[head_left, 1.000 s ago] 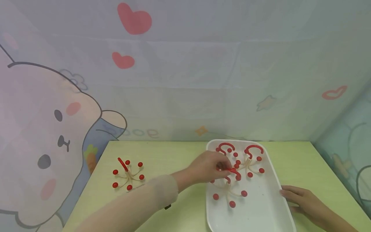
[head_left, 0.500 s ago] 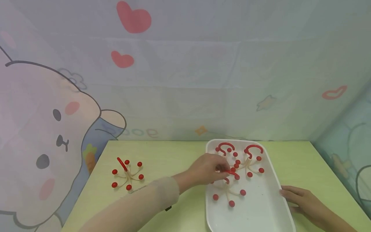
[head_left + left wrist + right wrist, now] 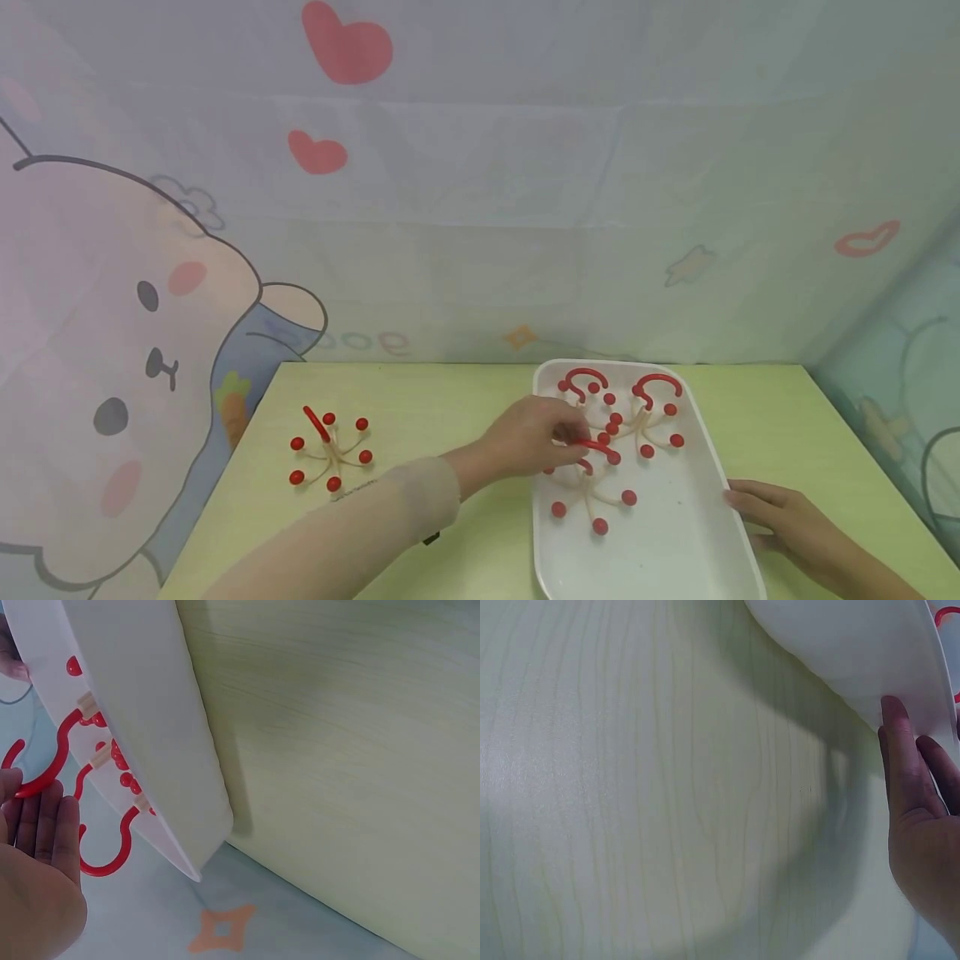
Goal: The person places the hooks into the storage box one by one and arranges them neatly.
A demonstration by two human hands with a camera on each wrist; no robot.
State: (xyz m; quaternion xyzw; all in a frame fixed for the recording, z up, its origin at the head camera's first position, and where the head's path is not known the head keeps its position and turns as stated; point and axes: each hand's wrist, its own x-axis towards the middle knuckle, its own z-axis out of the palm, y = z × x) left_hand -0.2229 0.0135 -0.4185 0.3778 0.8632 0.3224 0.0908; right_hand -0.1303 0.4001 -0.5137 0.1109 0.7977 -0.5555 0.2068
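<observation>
Left hand (image 3: 536, 437) pinches a glossy, curved red hook (image 3: 60, 759); right hand (image 3: 787, 521), fingers nearly straight, touches the smooth white tray (image 3: 660, 546).

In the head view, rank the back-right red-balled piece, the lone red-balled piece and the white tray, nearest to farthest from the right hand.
1. White tray: touched by the right hand at its right side.
2. Back-right red-balled piece: inside the tray.
3. Lone red-balled piece: on the table's left.
</observation>
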